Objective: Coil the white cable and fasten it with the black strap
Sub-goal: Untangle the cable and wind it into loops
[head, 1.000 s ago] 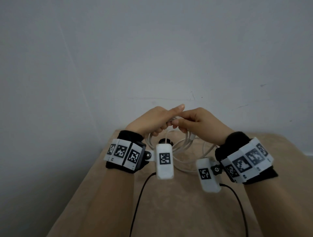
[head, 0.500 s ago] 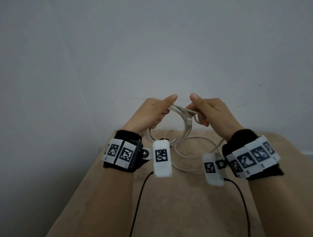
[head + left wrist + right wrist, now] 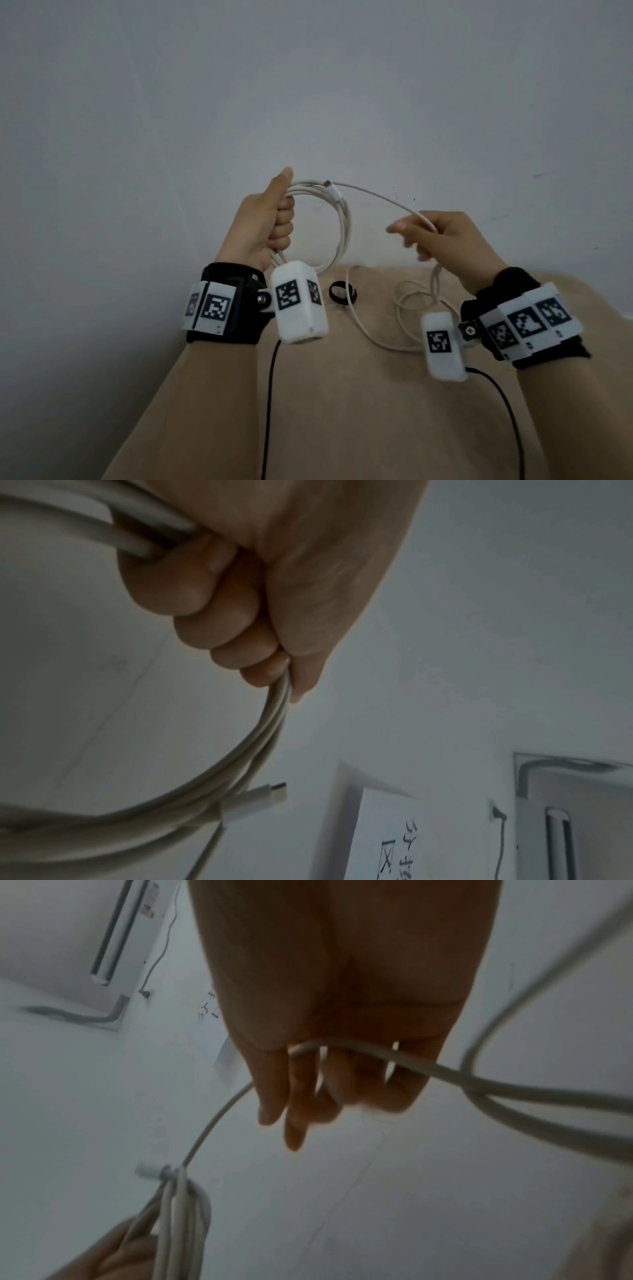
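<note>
my left hand (image 3: 265,222) is raised above the bench (image 3: 342,394), its fingers (image 3: 192,588) clenched around several loops of the white cable (image 3: 342,222), thumb lying along the top of the bundle. one plug end (image 3: 253,802) sticks out of the coil (a small metal tip shows). a single strand runs from the coil across to my right hand (image 3: 448,240), whose fingers (image 3: 298,1096) curl loosely around it. the rest of the cable trails down onto the bench. the black strap (image 3: 342,293) lies curled on the bench, between my wrists, untouched.
</note>
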The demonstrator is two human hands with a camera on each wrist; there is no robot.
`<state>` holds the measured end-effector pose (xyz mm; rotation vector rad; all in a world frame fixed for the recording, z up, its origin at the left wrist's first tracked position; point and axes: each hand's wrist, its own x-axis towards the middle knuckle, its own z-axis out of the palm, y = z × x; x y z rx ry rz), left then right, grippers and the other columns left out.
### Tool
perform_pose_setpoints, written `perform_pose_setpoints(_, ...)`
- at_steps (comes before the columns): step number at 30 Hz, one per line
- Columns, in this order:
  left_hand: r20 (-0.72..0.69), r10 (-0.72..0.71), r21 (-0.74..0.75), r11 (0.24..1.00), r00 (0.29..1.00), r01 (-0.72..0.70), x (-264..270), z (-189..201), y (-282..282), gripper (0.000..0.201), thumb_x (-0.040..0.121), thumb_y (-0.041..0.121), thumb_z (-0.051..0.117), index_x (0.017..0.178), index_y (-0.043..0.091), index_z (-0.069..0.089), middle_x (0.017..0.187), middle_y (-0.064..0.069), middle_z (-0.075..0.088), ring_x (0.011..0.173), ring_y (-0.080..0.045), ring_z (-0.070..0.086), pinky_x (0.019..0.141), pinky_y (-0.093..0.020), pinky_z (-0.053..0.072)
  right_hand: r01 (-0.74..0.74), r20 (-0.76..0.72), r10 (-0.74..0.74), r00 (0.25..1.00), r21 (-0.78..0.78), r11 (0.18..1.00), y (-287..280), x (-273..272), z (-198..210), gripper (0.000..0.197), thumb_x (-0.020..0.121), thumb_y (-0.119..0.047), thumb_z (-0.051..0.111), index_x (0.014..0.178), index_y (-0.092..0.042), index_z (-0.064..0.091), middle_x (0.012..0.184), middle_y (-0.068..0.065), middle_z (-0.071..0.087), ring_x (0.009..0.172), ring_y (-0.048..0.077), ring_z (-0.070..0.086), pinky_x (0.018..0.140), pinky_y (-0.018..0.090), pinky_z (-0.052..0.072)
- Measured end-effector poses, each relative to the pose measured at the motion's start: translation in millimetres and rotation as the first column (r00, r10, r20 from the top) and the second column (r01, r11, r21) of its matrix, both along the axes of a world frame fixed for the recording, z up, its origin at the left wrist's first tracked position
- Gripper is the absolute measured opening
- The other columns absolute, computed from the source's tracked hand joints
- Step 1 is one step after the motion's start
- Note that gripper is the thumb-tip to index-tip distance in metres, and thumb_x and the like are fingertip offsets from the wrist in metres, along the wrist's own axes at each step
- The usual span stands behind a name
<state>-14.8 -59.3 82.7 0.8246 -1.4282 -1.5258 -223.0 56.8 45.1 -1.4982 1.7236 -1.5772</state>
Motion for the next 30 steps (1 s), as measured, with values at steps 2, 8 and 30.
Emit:
perform_pose_setpoints(2, 0.04, -0.023, -0.025, 0.999, 0.999, 0.024, -8.0, -1.3, 3.8, 0.05, 0.092, 0.048, 0.053, 0.056, 0.025, 0.029, 0.043, 0.011, 0.021, 0.035, -0.005, 0.014, 0.036, -0.015, 0.009, -0.074, -0.014, 0.074, 0.997, 0.039, 0.997, -1.6, 3.4, -0.2, 0.02, 0.086, -0.015, 0.067, 0.106, -0.017, 0.068, 0.089, 0.001, 0.07, 0.077, 0.012, 0.067, 0.08, 0.027, 0.056)
perform_pose_setpoints(8, 0.128, -0.062, -0.024, 0.998, 0.99, 0.066, -19.3, -4.2, 11.3, 0.052, 0.093, 0.048, 0.052, 0.052, 0.025, 0.03, 0.043, 0.011, 0.022, 0.036, -0.006, 0.014, 0.038, -0.019, 0.01, 0.011, -0.198, -0.019, 0.98, -0.041, 0.999, 3.7, 18.6, 13.0, 0.053, 0.075, -0.044, 0.073, 0.124, -0.034, 0.054, 0.109, -0.014, 0.064, 0.086, 0.002, 0.065, 0.079, 0.022, 0.051)
perform_pose_setpoints(30, -0.091, -0.158, 0.169, 0.971, 0.983, 0.171, -37.4, -10.6, 12.1, 0.047, 0.094, 0.05, 0.048, 0.06, 0.021, 0.034, 0.044, 0.01, 0.021, 0.033, -0.005, 0.015, 0.034, -0.017, 0.014, 0.08, -0.402, -0.093, 0.911, -0.049, 0.996, -11.2, 30.1, -2.2, 0.027, 0.095, -0.036, 0.051, 0.085, -0.011, 0.053, 0.074, -0.004, 0.065, 0.055, 0.0, 0.05, 0.054, 0.019, 0.038)
